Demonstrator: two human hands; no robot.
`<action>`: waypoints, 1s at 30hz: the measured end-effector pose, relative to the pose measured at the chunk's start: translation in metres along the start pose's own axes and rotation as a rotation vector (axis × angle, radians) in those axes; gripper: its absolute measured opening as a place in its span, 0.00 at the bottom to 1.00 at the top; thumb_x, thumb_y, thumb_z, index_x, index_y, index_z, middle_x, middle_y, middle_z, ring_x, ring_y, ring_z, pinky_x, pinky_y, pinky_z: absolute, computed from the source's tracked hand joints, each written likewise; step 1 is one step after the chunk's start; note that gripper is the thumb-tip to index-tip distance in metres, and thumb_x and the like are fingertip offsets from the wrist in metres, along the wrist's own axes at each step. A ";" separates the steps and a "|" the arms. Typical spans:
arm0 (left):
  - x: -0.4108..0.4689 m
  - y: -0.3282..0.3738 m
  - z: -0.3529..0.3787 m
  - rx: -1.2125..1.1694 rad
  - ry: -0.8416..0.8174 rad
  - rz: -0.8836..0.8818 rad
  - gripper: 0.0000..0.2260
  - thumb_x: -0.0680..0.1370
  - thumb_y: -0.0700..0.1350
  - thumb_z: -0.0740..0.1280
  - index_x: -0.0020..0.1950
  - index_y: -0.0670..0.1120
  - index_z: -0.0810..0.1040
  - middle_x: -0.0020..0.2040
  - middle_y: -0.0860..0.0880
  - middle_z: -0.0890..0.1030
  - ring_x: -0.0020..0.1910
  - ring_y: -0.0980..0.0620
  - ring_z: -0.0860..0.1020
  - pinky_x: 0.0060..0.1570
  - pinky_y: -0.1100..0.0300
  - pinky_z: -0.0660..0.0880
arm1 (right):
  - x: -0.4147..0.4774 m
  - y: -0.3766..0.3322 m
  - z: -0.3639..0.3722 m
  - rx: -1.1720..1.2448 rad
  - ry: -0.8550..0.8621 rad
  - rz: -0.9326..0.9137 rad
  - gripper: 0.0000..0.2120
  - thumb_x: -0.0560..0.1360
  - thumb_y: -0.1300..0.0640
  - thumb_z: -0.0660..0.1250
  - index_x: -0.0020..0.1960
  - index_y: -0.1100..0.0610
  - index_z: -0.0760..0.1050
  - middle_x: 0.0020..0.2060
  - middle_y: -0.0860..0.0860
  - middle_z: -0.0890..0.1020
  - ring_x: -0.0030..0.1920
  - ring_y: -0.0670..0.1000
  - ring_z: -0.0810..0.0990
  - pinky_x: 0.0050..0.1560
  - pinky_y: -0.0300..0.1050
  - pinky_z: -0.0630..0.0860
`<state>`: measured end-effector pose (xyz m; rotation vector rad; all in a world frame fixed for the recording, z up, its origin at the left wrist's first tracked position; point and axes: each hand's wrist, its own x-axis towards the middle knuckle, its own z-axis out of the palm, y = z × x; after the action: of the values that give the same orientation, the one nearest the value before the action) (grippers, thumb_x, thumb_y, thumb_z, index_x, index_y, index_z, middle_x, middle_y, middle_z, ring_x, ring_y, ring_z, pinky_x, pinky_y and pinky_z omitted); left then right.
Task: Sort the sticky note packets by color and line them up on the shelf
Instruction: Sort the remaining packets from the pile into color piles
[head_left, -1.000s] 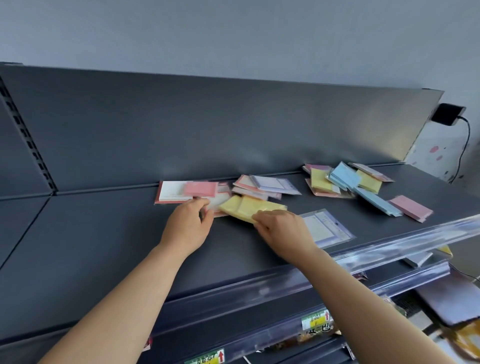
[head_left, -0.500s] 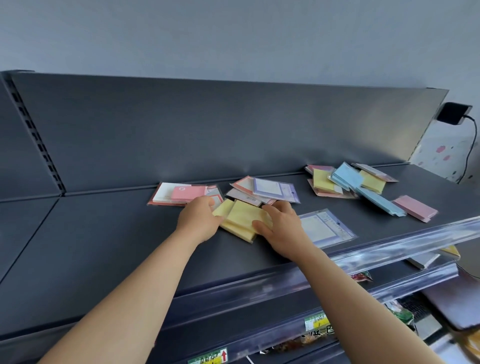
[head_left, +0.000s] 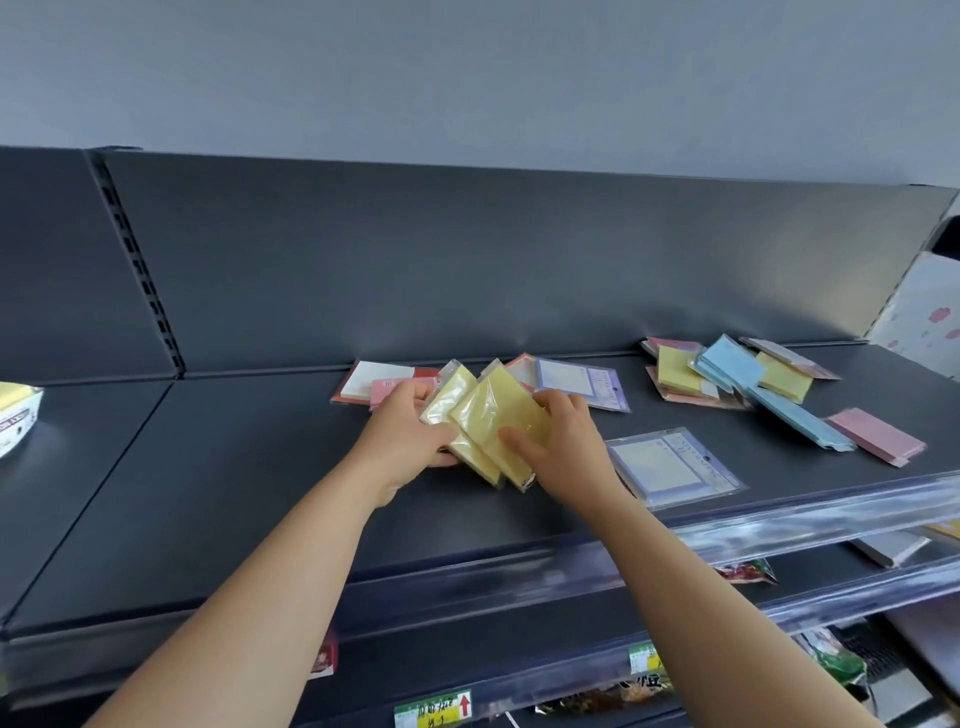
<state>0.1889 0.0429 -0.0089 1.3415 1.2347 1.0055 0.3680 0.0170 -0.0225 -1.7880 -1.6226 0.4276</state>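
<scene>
Sorting at an early stage. At frame centre, the left hand (head_left: 410, 441) and right hand (head_left: 566, 447) both grip a fanned stack of yellow sticky note packets (head_left: 488, 415), tilted over the shelf (head_left: 260, 467). The mixed pile (head_left: 727, 374) at right and a lilac-framed packet (head_left: 670, 465) lie unsorted; no row is formed yet.

A price tag (head_left: 434, 709) on the lower rail, bottom centre of the frame, shows a red upward arrow on yellow and green; its dark characters are too blurred to read. A second tag (head_left: 644, 657) to its right is equally blurred. Print on the lilac packet (head_left: 675, 465), right of centre, and on the white package (head_left: 15, 421) at the left edge cannot be read.
</scene>
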 end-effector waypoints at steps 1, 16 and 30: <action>-0.004 0.001 -0.004 -0.021 0.011 0.012 0.18 0.74 0.31 0.68 0.61 0.45 0.71 0.55 0.46 0.78 0.52 0.48 0.81 0.47 0.52 0.82 | 0.001 -0.005 0.003 0.041 0.004 -0.012 0.23 0.74 0.48 0.69 0.65 0.53 0.69 0.60 0.50 0.70 0.52 0.51 0.74 0.53 0.47 0.72; -0.064 -0.008 -0.141 -0.187 0.437 0.021 0.12 0.76 0.37 0.67 0.59 0.43 0.73 0.51 0.47 0.84 0.47 0.51 0.84 0.49 0.49 0.82 | -0.016 -0.129 0.090 0.308 -0.159 -0.185 0.15 0.76 0.57 0.66 0.62 0.54 0.72 0.50 0.45 0.79 0.48 0.47 0.78 0.43 0.39 0.70; -0.131 -0.026 -0.333 -0.125 0.648 -0.006 0.03 0.80 0.41 0.64 0.51 0.47 0.77 0.51 0.45 0.82 0.49 0.46 0.82 0.50 0.45 0.81 | -0.067 -0.290 0.214 0.456 -0.283 -0.164 0.12 0.76 0.58 0.65 0.59 0.53 0.73 0.46 0.42 0.77 0.44 0.41 0.76 0.36 0.32 0.69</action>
<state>-0.1582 -0.0423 0.0195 0.9344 1.6081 1.5567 0.0028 0.0064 0.0046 -1.2871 -1.6763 0.9237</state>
